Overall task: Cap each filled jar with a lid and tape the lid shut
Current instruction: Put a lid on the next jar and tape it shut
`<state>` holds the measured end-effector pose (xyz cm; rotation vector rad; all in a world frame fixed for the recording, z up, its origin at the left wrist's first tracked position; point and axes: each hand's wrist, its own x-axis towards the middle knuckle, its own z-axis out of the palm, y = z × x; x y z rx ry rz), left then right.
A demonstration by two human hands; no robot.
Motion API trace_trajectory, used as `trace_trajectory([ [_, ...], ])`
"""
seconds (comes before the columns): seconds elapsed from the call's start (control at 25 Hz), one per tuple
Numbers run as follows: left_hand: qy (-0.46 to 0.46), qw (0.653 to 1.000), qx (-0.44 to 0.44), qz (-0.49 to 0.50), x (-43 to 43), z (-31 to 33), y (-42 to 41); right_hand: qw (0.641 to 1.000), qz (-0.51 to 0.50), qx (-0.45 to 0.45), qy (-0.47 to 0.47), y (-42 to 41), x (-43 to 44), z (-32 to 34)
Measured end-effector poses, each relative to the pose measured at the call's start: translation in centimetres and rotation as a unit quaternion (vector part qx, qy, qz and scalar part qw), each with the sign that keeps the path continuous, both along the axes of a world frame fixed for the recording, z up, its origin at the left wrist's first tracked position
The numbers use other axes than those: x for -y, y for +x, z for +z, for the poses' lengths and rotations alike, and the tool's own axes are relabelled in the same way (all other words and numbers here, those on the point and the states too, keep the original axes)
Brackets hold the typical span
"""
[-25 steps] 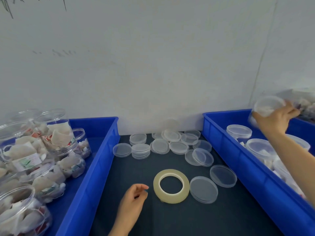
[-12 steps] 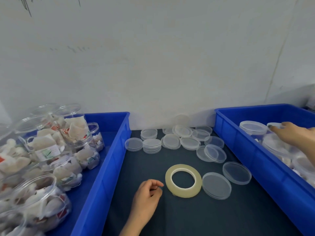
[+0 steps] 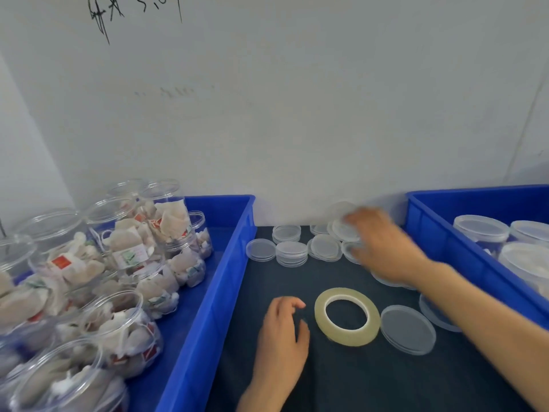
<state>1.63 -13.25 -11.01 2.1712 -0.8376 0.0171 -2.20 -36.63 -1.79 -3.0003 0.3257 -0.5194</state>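
My right hand (image 3: 383, 245) over the back lids (image 3: 292, 252), blurred, can't tell its fingers' hold, left hand (image 3: 282, 331) loosely curled, empty, beside tape roll (image 3: 347, 318), jars (image 3: 481, 230) in right bin (image 3: 439, 248), left bin (image 3: 208, 292) walling the counter's (image 3: 341, 382) other edge.

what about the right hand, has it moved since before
Yes: the right hand went left, out of the right blue bin to the loose lids.

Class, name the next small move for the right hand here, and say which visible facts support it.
Probably pinch one loose lid from the back cluster: the right hand hovers, blurred, over those lids, while the left hand rests beside the tape roll.
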Motion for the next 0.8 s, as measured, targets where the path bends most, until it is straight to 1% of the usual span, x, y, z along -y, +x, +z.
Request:
trace_trajectory([
  [0.04, -0.001, 0.996, 0.086, 0.019, -0.8, 1.7, -0.1, 0.994, 0.108, -0.013, -0.002, 0.9, -2.9, -0.1],
  [0.08, -0.007, 0.982, 0.183, 0.04, -1.8, 3.8, 0.1, 0.98, 0.196, -0.012, -0.03, 2.0, -5.3, -0.3],
  [0.12, -0.009, 0.959, 0.278, 0.057, -2.8, 6.0, 0.7, 0.965, 0.256, -0.003, -0.05, 3.5, -7.2, -0.3],
  [0.16, 0.012, 0.933, 0.35, 0.083, -3.6, 8.3, 1.7, 0.958, 0.285, 0.011, -0.037, 5.1, -8.9, -0.1],
  [0.2, 0.057, 0.913, 0.386, 0.119, -4.2, 10.6, 3.1, 0.957, 0.29, 0.022, 0.002, 6.9, -10.5, 0.6],
  [0.24, 0.114, 0.906, 0.372, 0.165, -4.4, 13.2, 4.6, 0.957, 0.282, 0.034, 0.051, 8.7, -12.1, 1.4],
  [0.32, 0.174, 0.903, 0.28, 0.276, -4.4, 17.4, 8.3, 0.96, 0.253, 0.042, 0.113, 12.2, -14.9, 3.2],
  [0.36, 0.204, 0.904, 0.227, 0.3, -4.6, 18.8, 10.1, 0.96, 0.244, 0.044, 0.128, 13.7, -15.9, 3.8],
  [0.4, 0.232, 0.904, 0.191, 0.303, -4.9, 19.5, 11.8, 0.96, 0.239, 0.045, 0.137, 15.0, -16.9, 4.4],
  [0.44, 0.259, 0.9, 0.18, 0.3, -5.4, 19.7, 13.4, 0.961, 0.233, 0.046, 0.141, 16.1, -17.5, 4.9],
  [0.52, 0.3, 0.886, 0.187, 0.3, -6.8, 19.1, 16.1, 0.966, 0.224, 0.031, 0.129, 17.8, -18.3, 5.3],
  [0.64, 0.343, 0.869, 0.203, 0.293, -8.0, 17.2, 18.3, 0.975, 0.211, -0.01, 0.074, 19.3, -19.3, 5.1],
  [0.72, 0.341, 0.862, 0.233, 0.294, -7.9, 16.1, 18.7, 0.974, 0.212, -0.034, 0.071, 19.6, -20.1, 4.6],
  [0.8, 0.33, 0.85, 0.276, 0.304, -7.7, 15.7, 18.7, 0.972, 0.217, -0.03, 0.084, 19.6, -20.7, 4.1],
])
